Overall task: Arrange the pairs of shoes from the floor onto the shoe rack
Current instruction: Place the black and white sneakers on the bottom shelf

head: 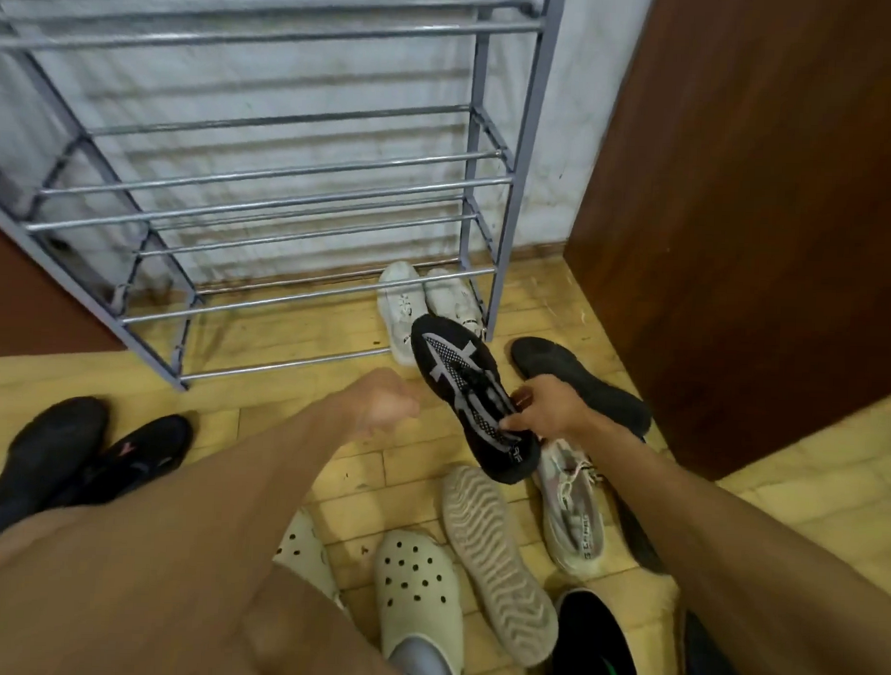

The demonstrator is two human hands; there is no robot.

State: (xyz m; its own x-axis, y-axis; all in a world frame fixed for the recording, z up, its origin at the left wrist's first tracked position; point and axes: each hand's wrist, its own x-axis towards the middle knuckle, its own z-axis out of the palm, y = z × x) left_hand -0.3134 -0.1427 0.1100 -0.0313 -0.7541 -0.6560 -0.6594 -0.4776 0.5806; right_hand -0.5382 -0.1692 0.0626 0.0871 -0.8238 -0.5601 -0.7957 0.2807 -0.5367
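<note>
Right hand (549, 409) grips black sneaker (469, 393) by its opening, lifted near shoe rack (502, 248); left hand (385, 403) loosely curled, holding nothing; white sneakers (424, 301) on bottom rails.

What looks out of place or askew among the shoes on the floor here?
One pale sneaker lies flipped, its ridged sole facing up, beside the cream clogs. A black shoe by the brown panel also shows its sole. The rest lie scattered unpaired; only the white pair sits on the rack's bottom rails.
</note>
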